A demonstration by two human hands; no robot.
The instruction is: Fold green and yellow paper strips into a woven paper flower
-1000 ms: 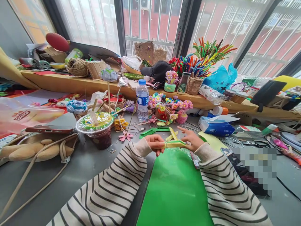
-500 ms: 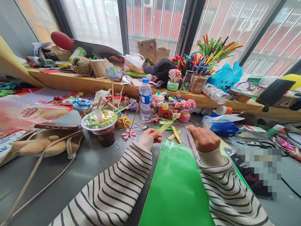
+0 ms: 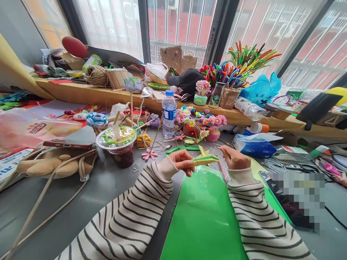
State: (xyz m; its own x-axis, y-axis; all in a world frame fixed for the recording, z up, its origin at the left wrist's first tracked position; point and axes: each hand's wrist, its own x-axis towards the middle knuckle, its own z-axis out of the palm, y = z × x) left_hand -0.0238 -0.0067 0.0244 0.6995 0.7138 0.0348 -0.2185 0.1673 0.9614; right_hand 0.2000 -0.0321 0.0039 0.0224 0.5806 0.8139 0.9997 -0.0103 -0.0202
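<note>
1. Green sheet (image 3: pixel 202 216): lies at 6 o'clock; sleeves may crease it.
2. Drink cup (image 3: pixel 118 145): 10 o'clock of left hand (image 3: pixel 183 161); elbow could tip it.
3. Yellow-green strip (image 3: pixel 205 160): pinched by left hand; right hand (image 3: pixel 235 157) curled at its tip, grasp unclear; fold may slip.

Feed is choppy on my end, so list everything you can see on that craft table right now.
folded paper strip: 1, yellow-green, held between both hands
green sheet: 1, bright green, under the forearms
lidded cup: 1, dark drink, left of centre
water bottle: 1, clear, blue label, centre back
phone: 1, dark red, on the plush toy
plush toy: 1, tan, far left
tissue pack: 1, blue, right
pipe cleaners: many, mixed colours, windowsill
twine ball: 1, brown, windowsill
left hand: pinching the strip's left end
right hand: at the strip's right end
</note>
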